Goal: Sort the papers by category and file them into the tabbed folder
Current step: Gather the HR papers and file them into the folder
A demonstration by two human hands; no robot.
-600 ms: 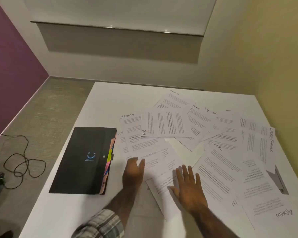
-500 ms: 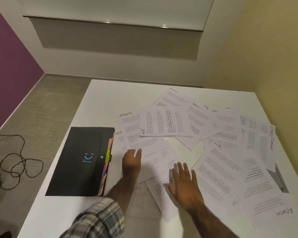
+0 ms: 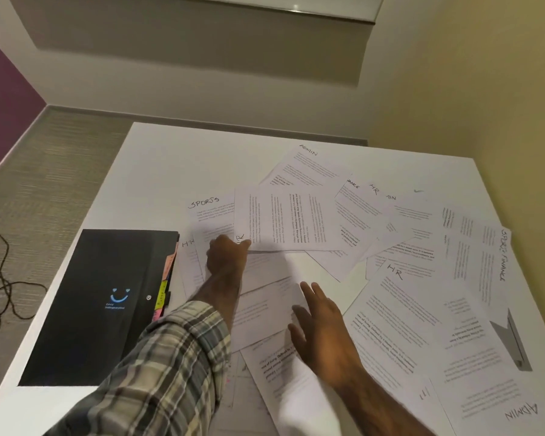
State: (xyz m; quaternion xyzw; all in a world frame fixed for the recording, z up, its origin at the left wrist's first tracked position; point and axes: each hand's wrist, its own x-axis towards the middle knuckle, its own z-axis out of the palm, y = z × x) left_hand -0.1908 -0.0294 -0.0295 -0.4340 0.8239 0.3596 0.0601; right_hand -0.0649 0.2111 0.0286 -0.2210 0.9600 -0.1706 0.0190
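Several printed sheets with handwritten labels lie scattered over the white table point(image 3: 158, 158). My left hand point(image 3: 225, 256) pinches the near corner of a sideways sheet marked HR point(image 3: 290, 220), which overlaps a sheet marked SPORTS point(image 3: 206, 209). My right hand point(image 3: 323, 328) rests flat, fingers spread, on the papers in front of me point(image 3: 265, 313). A closed black tabbed folder point(image 3: 104, 303) with a blue smile logo lies at the left, coloured tabs along its right edge. Another HR sheet point(image 3: 400, 313) lies right of my right hand.
Sheets marked ADMIN point(image 3: 309, 165), SPORTS/FINANCE point(image 3: 485, 256) and an upside-down ADMIN point(image 3: 497, 401) spread toward the right edge. A grey object point(image 3: 513, 344) sits on papers at the far right. A black cable point(image 3: 4, 287) coils on the floor left of the table. Walls stand behind and right.
My left hand has reached forward from the near papers and taken hold of the HR sheet's corner. My right hand has stayed flat on the papers. The camera has tilted down and closer.
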